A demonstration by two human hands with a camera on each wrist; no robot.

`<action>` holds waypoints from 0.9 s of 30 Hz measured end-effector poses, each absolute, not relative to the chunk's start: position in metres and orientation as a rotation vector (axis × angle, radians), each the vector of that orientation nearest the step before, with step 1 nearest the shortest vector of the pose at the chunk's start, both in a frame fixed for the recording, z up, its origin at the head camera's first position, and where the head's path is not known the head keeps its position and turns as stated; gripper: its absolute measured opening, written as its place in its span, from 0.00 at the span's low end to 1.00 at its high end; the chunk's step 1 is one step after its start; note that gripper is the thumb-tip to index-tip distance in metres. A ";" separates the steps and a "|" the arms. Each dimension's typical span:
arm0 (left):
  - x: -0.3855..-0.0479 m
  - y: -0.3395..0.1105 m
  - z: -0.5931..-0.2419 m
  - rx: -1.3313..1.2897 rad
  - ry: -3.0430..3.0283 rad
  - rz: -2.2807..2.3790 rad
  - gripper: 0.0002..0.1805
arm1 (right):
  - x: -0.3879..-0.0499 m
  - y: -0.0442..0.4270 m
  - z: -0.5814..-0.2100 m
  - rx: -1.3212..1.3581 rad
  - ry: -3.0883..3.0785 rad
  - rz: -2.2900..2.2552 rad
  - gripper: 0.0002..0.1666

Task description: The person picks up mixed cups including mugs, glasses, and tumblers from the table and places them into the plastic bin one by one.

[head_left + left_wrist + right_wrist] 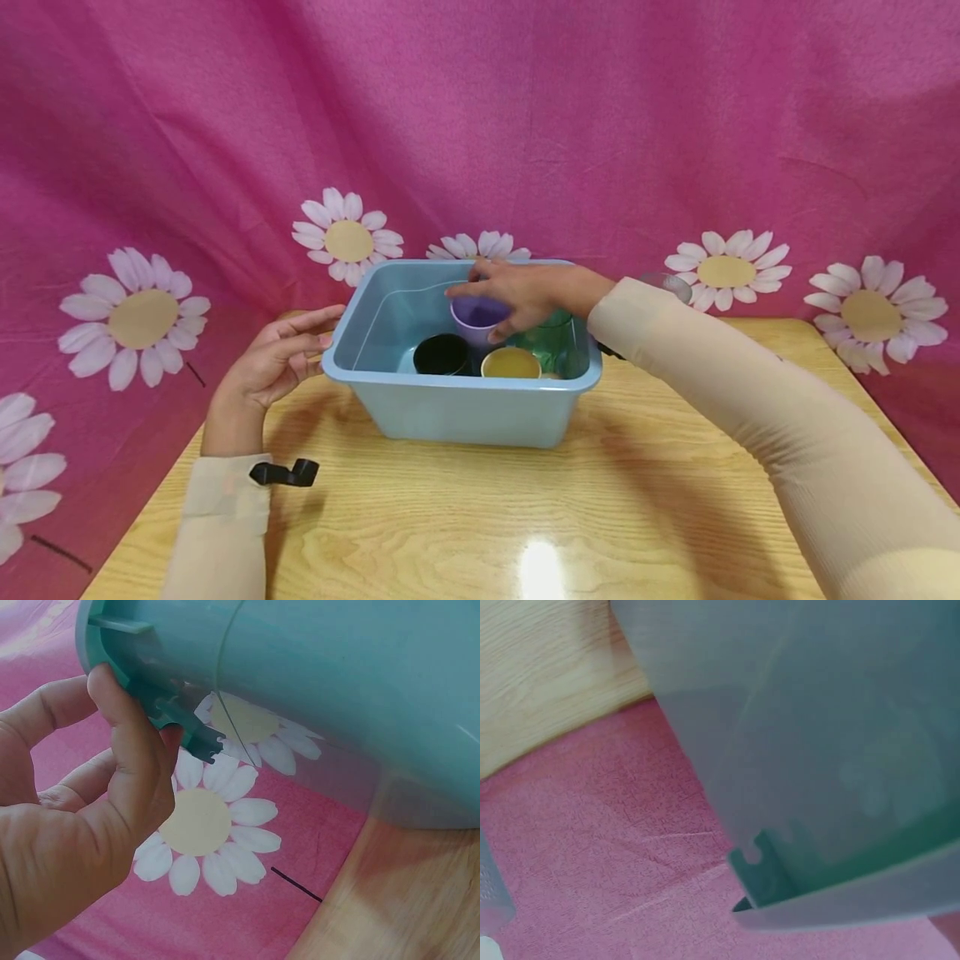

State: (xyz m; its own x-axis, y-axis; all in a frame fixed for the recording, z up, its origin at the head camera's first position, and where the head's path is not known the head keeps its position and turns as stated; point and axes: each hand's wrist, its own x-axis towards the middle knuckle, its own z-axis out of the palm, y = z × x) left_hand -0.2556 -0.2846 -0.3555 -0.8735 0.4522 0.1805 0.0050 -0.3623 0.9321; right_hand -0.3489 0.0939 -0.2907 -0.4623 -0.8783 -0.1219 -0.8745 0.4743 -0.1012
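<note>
A light blue plastic bin stands on the table with several cups inside. My right hand reaches down into it and holds a purple cup near its rim, thumb on the near side and fingers across the far side. A dark cup, a yellow cup and a clear green cup stand around the purple one. With fingers fairly straight, my left hand touches the bin's left rim; the left wrist view shows the fingertips against the rim's underside. The right wrist view shows mostly the bin's outer wall.
The wooden table extends in front of the bin and to both sides. Behind it hangs a pink cloth with white daisies. A greyish rounded object, partly hidden by the right sleeve, shows at the back right.
</note>
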 end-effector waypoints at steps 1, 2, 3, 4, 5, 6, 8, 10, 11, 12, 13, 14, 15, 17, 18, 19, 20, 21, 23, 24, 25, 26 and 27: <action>-0.256 -0.285 -0.355 0.600 1.585 2.303 0.26 | -0.350 0.094 -0.291 -1.535 2.552 -0.029 0.51; -0.255 -0.285 -0.355 0.599 1.588 2.301 0.26 | -0.350 0.095 -0.292 -1.537 2.545 -0.022 0.51; -0.255 -0.285 -0.355 0.598 1.590 2.300 0.27 | -0.351 0.095 -0.292 -1.543 2.539 -0.018 0.51; -0.255 -0.285 -0.355 0.598 1.592 2.300 0.27 | -0.351 0.095 -0.293 -1.546 2.534 -0.010 0.51; -0.255 -0.285 -0.355 0.597 1.593 2.301 0.27 | -0.352 0.095 -0.294 -1.549 2.530 -0.005 0.51; -0.255 -0.285 -0.355 0.599 1.592 2.302 0.27 | -0.352 0.094 -0.294 -1.550 2.528 -0.002 0.51; -0.255 -0.285 -0.355 0.604 1.587 2.306 0.27 | -0.353 0.095 -0.297 -1.559 2.520 -0.005 0.51; -0.255 -0.285 -0.355 0.606 1.582 2.306 0.27 | -0.354 0.096 -0.301 -1.558 2.514 -0.006 0.51; -0.255 -0.284 -0.355 0.604 1.581 2.306 0.27 | -0.354 0.096 -0.303 -1.553 2.512 -0.008 0.50; -0.255 -0.284 -0.355 0.604 1.579 2.304 0.26 | -0.354 0.097 -0.304 -1.544 2.512 -0.011 0.50; -0.255 -0.283 -0.355 0.603 1.580 2.303 0.26 | -0.354 0.098 -0.306 -1.536 2.513 -0.012 0.50; -0.255 -0.283 -0.355 0.602 1.583 2.303 0.26 | -0.355 0.098 -0.308 -1.527 2.517 -0.015 0.50; -0.255 -0.283 -0.356 0.599 1.583 2.304 0.26 | -0.355 0.099 -0.309 -1.523 2.523 -0.019 0.50; -0.256 -0.282 -0.355 0.598 1.587 2.305 0.26 | -0.355 0.099 -0.311 -1.518 2.537 -0.028 0.51; -0.256 -0.282 -0.355 0.599 1.586 2.305 0.26 | -0.355 0.100 -0.311 -1.521 2.545 -0.030 0.51; -0.256 -0.282 -0.355 0.601 1.585 2.307 0.26 | -0.355 0.100 -0.312 -1.527 2.552 -0.026 0.51; -0.256 -0.283 -0.355 0.601 1.583 2.310 0.26 | -0.355 0.100 -0.312 -1.536 2.561 -0.018 0.51; -0.256 -0.283 -0.355 0.601 1.580 2.311 0.26 | -0.355 0.100 -0.312 -1.545 2.570 -0.004 0.50; -0.256 -0.283 -0.355 0.601 1.577 2.312 0.26 | -0.355 0.099 -0.312 -1.560 2.590 0.029 0.50; -0.256 -0.284 -0.355 0.601 1.577 2.312 0.26 | -0.354 0.099 -0.312 -1.564 2.599 0.045 0.50; -0.256 -0.284 -0.355 0.600 1.577 2.312 0.26 | -0.354 0.099 -0.312 -1.568 2.607 0.061 0.49; -0.255 -0.284 -0.355 0.599 1.579 2.311 0.26 | -0.354 0.098 -0.311 -1.570 2.613 0.073 0.49; -0.255 -0.284 -0.355 0.596 1.580 2.311 0.26 | -0.354 0.098 -0.311 -1.569 2.616 0.083 0.49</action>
